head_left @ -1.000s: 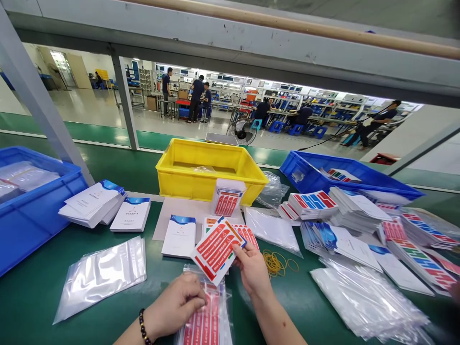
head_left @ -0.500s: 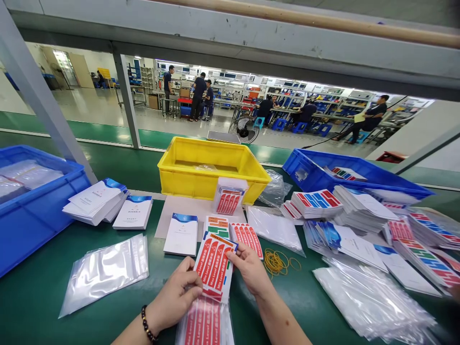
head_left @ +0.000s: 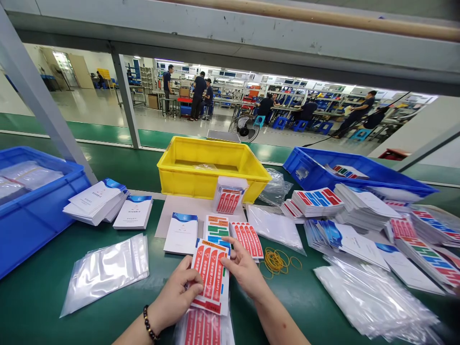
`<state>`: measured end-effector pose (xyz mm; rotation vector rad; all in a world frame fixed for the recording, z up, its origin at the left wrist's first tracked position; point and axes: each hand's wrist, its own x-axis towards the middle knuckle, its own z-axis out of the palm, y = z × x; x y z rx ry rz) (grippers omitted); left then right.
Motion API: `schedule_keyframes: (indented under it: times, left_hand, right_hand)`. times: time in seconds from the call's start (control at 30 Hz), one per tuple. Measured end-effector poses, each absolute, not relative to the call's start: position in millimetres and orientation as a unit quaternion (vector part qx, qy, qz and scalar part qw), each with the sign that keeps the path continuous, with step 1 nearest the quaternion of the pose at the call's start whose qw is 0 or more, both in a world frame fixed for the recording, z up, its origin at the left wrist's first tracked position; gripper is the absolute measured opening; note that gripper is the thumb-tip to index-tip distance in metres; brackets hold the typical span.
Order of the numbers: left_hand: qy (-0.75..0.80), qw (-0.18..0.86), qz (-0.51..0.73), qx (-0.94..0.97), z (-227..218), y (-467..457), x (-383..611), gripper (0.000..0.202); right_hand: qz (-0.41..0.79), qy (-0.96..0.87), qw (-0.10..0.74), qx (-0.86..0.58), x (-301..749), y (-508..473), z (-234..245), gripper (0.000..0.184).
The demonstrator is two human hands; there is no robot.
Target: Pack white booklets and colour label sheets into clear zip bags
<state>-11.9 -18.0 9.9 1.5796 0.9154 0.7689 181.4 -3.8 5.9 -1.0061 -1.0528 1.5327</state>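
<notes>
My left hand (head_left: 179,290), with a beaded bracelet on the wrist, pinches a small stack of sticker sheets (head_left: 210,275) along its left side. The top sheet has red labels printed on it. At the stack's upper right corner is my right hand (head_left: 244,268), thumb on the front and index finger at the top edge. Below, clear plastic bags with red sticker sheets (head_left: 203,330) lie at the table's near edge. Just beyond my hands are a pile of multicoloured sticker sheets (head_left: 217,225), a pile of red sticker sheets (head_left: 247,239) and a stack of white booklets (head_left: 180,235).
Behind stands a yellow bin (head_left: 212,182), with blue bins (head_left: 36,211) (head_left: 305,167) at either side. Clear bags (head_left: 108,270) lie left, more bags (head_left: 377,302) right. Rubber bands (head_left: 276,261) sit right of my hands. Sticker stacks (head_left: 316,201) and booklets (head_left: 362,244) cover the right side.
The held sheets have shifted slightly down and left. My right hand's index finger has lifted and straightened at the top corner, where it was pinching before.
</notes>
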Motion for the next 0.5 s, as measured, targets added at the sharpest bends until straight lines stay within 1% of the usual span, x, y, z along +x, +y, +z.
schedule_keyframes:
  times: [0.07, 0.1, 0.13, 0.23, 0.3, 0.33, 0.43, 0.47, 0.5]
  left_hand:
    - [0.388, 0.561, 0.336, 0.65, 8.2, -17.8, -12.3, 0.015]
    - [0.391, 0.565, 0.34, 0.642, 7.6, -17.5, -12.5, 0.015]
    - [0.395, 0.568, 0.345, 0.634, 7.3, -17.1, -12.7, 0.016]
    - [0.416, 0.56, 0.359, 0.62, 6.9, -14.8, -13.1, 0.018]
    - [0.427, 0.551, 0.37, 0.614, 6.6, -13.2, -13.3, 0.019]
    - [0.43, 0.549, 0.378, 0.61, 6.3, -12.6, -13.3, 0.02]
    - [0.431, 0.564, 0.399, 0.58, 5.1, -11.9, -13.2, 0.018]
    - [0.43, 0.583, 0.403, 0.56, 4.7, -11.9, -13.1, 0.015]
    - [0.429, 0.607, 0.402, 0.535, 4.4, -11.9, -12.9, 0.018]
  right_hand:
    - [0.614, -0.447, 0.496, -0.42, 181.6, -3.9, 4.7, 0.05]
    - [0.599, -0.459, 0.494, -0.431, 182.2, -3.9, 4.2, 0.051]
    - [0.581, -0.48, 0.482, -0.447, 182.8, -4.0, 4.0, 0.048]
    - [0.529, -0.594, 0.39, -0.464, 183.3, -5.9, 6.6, 0.023]
    - [0.507, -0.668, 0.327, -0.437, 181.9, -8.1, 10.4, 0.019]
    - [0.504, -0.688, 0.308, -0.422, 180.9, -9.1, 12.1, 0.017]
    - [0.517, -0.686, 0.293, -0.419, 178.6, -10.2, 13.5, 0.014]
    - [0.524, -0.673, 0.296, -0.43, 178.2, -9.9, 12.6, 0.012]
    - [0.53, -0.657, 0.302, -0.444, 178.0, -9.4, 11.2, 0.01]
